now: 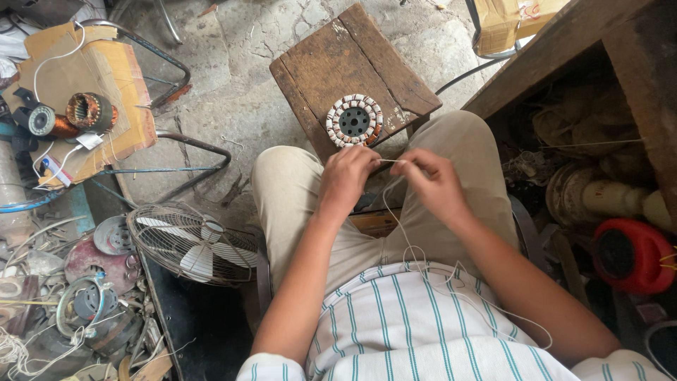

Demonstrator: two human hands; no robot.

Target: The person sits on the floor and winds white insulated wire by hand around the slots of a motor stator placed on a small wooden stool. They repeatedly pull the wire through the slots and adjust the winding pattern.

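My left hand (pixel 347 176) and right hand (pixel 436 185) pinched the white thread (pixel 392 161) taut. Even tension suited lacing the stator (pixel 355 121) on the stool (pixel 352 67).

Thin white cotton-like thread (pixel 399 233) stretches between both hands; just beyond them, a copper-wound metal stator (pixel 354 121) with matt cloth lacing lies on a rough, worn wooden stool (pixel 331 56) over cracked concrete floor (pixel 233 92).

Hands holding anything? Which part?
Both hands pinch a thin white string: left hand and right hand grip a short taut stretch near its upper end; the rest trails loose onto the lap.
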